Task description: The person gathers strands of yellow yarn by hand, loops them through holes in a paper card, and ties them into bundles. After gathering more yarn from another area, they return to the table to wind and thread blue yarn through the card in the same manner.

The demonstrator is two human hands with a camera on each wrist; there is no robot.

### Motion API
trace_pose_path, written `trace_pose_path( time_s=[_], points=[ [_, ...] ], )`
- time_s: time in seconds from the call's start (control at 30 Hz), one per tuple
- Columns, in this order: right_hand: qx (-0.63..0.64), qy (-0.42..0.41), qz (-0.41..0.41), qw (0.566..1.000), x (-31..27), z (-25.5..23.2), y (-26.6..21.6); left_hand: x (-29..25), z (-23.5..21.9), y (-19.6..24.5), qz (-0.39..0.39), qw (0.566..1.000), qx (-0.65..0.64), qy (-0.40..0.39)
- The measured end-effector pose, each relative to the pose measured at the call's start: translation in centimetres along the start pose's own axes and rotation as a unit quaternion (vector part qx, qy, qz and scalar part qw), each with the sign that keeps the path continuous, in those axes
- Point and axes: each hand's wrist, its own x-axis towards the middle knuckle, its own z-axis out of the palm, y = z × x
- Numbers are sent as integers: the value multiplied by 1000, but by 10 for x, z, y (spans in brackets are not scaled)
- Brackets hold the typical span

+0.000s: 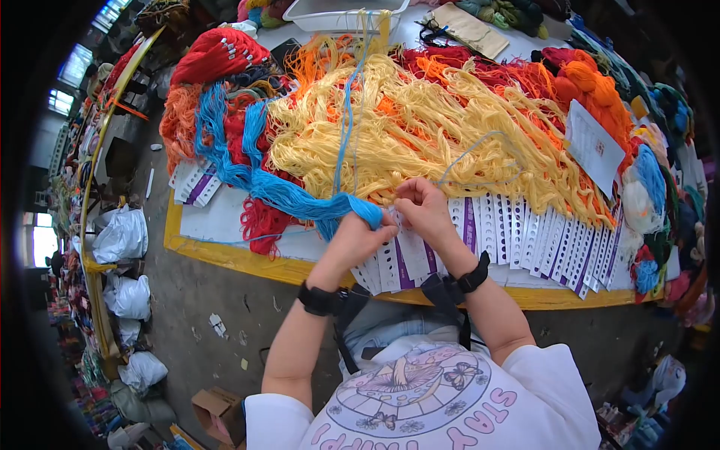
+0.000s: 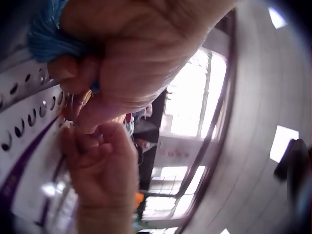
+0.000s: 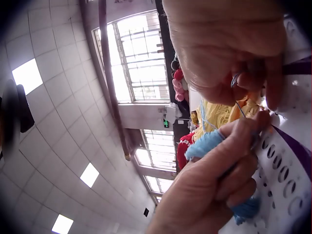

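Observation:
My left hand (image 1: 360, 241) grips the end of a bright blue skein of thread (image 1: 289, 193), which folds over the fingers and trails left onto the table. In the right wrist view the blue bundle shows on both sides of the left hand (image 3: 209, 180). Close beside it, my right hand (image 1: 427, 215) has its thumb and fingertips drawn together on a thin thread (image 3: 240, 109), which spans the small gap between the hands. Under the hands lie white punched cards (image 1: 517, 232) with purple bands. Pale yellow thread (image 1: 405, 112) is heaped just beyond.
Red skeins (image 1: 217, 56) and orange yarn (image 1: 592, 86) flank the yellow heap. A white plastic tray (image 1: 337, 19) stands at the back, with a brown paper packet (image 1: 469, 30) to its right. A white sheet (image 1: 595, 146) lies at right. The table has a yellow edge (image 1: 247, 261).

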Motion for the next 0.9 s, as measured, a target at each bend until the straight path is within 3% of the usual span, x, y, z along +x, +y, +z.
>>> trace_pose_path(
  time_s=[0.07, 0.1, 0.13, 0.17, 0.2, 0.23, 0.33, 0.37, 0.4, 0.43, 0.47, 0.53, 0.67, 0.9],
  points=[
    [-6, 15, -4, 1000, 0, 3, 0, 7, -46, 24, -154, 980, 115, 43],
    [-7, 15, -2, 1000, -1, 3, -2, 12, -84, 50, -265, 946, 172, 65],
    [-8, 16, -1, 1000, -1, 3, -3, 9, -132, 21, -135, 968, 11, 209],
    [-15, 17, 3, 1000, -1, 2, -3, 8, -193, 19, -198, 938, 63, 279],
    [-21, 19, 7, 1000, -1, 2, -3, 1, -244, 16, -141, 916, -49, 373],
    [-27, 20, 10, 999, 0, 2, -3, -8, -278, 13, -98, 856, 23, 507],
    [-46, 30, 8, 998, -2, 3, -4, -25, -258, 58, -125, 836, 169, 507],
    [-55, 19, -15, 998, -3, 5, -3, -28, -235, 65, -160, 885, 163, 405],
    [-64, 6, -40, 997, -3, 8, -2, -25, -203, 68, -189, 918, 106, 331],
    [-73, -6, -65, 995, -2, 12, -1, -25, -175, 57, -112, 975, -49, 186],
    [-53, -24, -70, 996, -6, 19, -10, -24, -128, 72, -131, 961, -208, 130],
    [-17, -57, -71, 996, -23, 36, -40, -21, -77, 74, -136, 946, -286, 68],
    [74, -125, -33, 989, -31, 43, -52, -20, -40, 73, -106, 946, -306, 30],
    [73, -112, -26, 991, -34, 38, -43, -24, -40, 75, -107, 940, -319, 47]
  ],
)
